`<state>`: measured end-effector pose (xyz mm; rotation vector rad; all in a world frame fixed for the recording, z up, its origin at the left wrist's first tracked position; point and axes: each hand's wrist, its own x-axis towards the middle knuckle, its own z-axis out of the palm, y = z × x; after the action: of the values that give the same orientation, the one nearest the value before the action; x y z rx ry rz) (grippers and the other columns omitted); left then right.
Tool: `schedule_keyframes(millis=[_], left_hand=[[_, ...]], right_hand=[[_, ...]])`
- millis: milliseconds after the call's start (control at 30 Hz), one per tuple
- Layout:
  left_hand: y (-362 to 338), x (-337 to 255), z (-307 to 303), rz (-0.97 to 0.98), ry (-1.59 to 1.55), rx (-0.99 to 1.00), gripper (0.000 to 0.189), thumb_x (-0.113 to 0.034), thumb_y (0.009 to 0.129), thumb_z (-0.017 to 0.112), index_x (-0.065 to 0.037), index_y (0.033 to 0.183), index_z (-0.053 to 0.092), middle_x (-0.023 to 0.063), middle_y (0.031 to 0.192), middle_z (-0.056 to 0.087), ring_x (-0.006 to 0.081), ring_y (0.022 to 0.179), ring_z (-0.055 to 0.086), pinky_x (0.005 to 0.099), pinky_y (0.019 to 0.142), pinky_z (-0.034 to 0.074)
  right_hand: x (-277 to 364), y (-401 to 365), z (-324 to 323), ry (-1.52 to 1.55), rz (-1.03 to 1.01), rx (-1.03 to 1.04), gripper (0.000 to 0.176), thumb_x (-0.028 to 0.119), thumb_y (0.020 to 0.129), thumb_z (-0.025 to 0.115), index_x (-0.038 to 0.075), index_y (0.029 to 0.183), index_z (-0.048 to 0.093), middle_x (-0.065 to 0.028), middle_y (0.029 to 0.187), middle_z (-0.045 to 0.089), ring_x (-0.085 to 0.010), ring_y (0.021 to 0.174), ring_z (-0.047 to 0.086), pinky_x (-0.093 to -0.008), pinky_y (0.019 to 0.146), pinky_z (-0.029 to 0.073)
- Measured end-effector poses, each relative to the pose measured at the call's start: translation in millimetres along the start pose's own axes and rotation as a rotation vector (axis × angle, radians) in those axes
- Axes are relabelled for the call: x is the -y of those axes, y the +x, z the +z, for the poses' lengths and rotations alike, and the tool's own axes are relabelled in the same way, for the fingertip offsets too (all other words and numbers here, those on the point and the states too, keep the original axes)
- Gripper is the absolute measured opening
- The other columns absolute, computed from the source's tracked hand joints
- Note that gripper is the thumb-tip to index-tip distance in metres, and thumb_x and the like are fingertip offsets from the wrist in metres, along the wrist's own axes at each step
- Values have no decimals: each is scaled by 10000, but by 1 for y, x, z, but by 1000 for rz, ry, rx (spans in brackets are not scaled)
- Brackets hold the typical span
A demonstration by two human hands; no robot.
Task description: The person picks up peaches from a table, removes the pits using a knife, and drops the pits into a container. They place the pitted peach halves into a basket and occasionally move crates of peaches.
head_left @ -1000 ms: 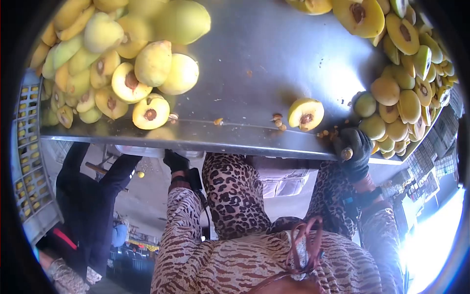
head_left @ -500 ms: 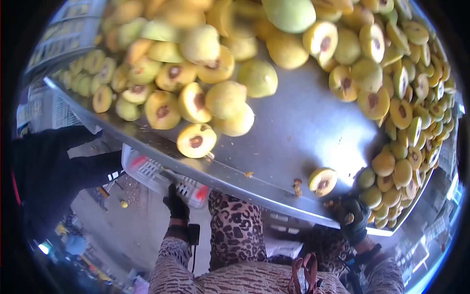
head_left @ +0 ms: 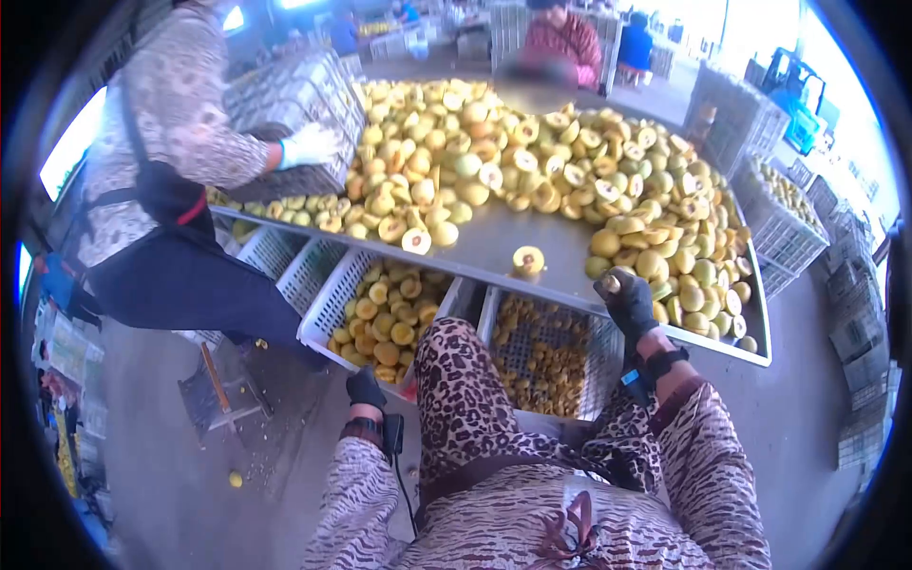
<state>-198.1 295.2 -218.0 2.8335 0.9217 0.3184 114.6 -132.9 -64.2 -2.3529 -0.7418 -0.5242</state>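
Halved yellow peaches lie heaped on a metal table. My right hand, in a dark glove, is closed at the table's front edge beside the right-hand heap. A small tan piece shows at its fingers; I cannot tell what it is. One peach half lies cut side up, left of that hand. My left hand, also gloved, is low by the front corner of a white crate of peach halves, fingers curled, their inner side hidden. Between my knees, a second crate holds small brown pieces.
At the left, a co-worker with a white glove holds a grey crate tilted over the table. Another person is at the far side. Stacked crates stand right; a small stool is on the floor.
My view has tilted up and back, bringing the co-workers and the crates under the table into sight. My right hand stays closed at the table edge; my left stays low by the crate.
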Motion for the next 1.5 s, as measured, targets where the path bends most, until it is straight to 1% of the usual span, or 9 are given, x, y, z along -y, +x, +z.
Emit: schedule_keyframes(millis=[67, 267, 600, 900, 1067, 1167, 1367, 1467, 1500], left_hand=[[2, -46, -33, -666, -1166, -393, 530, -284, 846, 676, 60, 1232, 558, 175, 1086, 661, 260, 994, 625, 400, 928, 471], [59, -103, -113, -117, -1430, -491, 489, -210, 935, 557, 86, 1316, 475, 177, 1352, 521, 252, 1225, 490, 378, 1055, 367], [200, -230, -113, 444, -629, -511, 597, -358, 937, 613, 9, 1380, 455, 301, 1376, 473, 433, 1303, 432, 450, 1098, 335], [445, -235, -125, 566, -244, -706, 572, -363, 909, 630, 8, 1314, 468, 315, 1365, 420, 464, 1257, 421, 486, 1053, 371], [545, -275, -117, 543, -402, -195, 711, -549, 902, 539, -95, 1436, 417, 238, 1521, 306, 410, 1382, 337, 480, 1130, 286], [538, -282, -106, 356, 215, -96, 774, -676, 876, 447, -212, 1491, 370, 76, 1619, 139, 388, 1430, 270, 608, 1146, 124], [566, -278, -74, 560, 35, -163, 577, -546, 954, 420, -135, 1341, 541, 143, 1432, 474, 389, 1245, 497, 502, 1069, 337], [520, -291, -92, 494, -56, 94, 449, -508, 958, 448, -155, 1171, 626, 186, 1179, 588, 402, 1093, 574, 489, 946, 439], [581, -232, -10, 614, -161, 212, 435, -495, 957, 456, -142, 1154, 617, 201, 1147, 594, 414, 1040, 595, 482, 900, 469]], right_hand=[[6, -13, -37, 225, -83, -166, 160, 228, 828, 679, 75, 825, 631, -169, 754, 658, -367, 728, 656, -441, 640, 500], [-6, -70, -55, 29, -16, 130, 154, 256, 819, 654, 103, 844, 658, -180, 747, 651, -403, 732, 637, -468, 671, 508], [5, -57, -28, 271, -175, 312, 187, 149, 735, 725, 94, 900, 655, -137, 866, 656, -363, 835, 643, -431, 720, 520], [-8, 248, 44, 55, -416, 72, 385, 215, 767, 744, 111, 1119, 628, -149, 1239, 575, -343, 1116, 583, -427, 926, 497], [23, 446, 171, 177, -518, 67, 419, 210, 718, 722, 105, 1107, 605, -169, 1089, 643, -372, 1040, 612, -442, 862, 498], [37, 477, 224, 69, -181, 295, 448, 382, 783, 647, 120, 1146, 654, -177, 1097, 679, -337, 1031, 647, -427, 856, 510], [25, 502, 238, -73, -181, 466, 388, 399, 798, 617, 114, 1037, 726, -158, 1073, 695, -316, 1019, 661, -390, 901, 506], [38, 456, 185, -107, -92, 527, 380, 392, 792, 619, 126, 1041, 728, -150, 1076, 697, -289, 1014, 672, -380, 879, 519], [35, 446, 182, -90, -60, 533, 378, 383, 773, 636, 125, 1032, 732, -144, 1064, 701, -288, 1004, 671, -381, 878, 518]])
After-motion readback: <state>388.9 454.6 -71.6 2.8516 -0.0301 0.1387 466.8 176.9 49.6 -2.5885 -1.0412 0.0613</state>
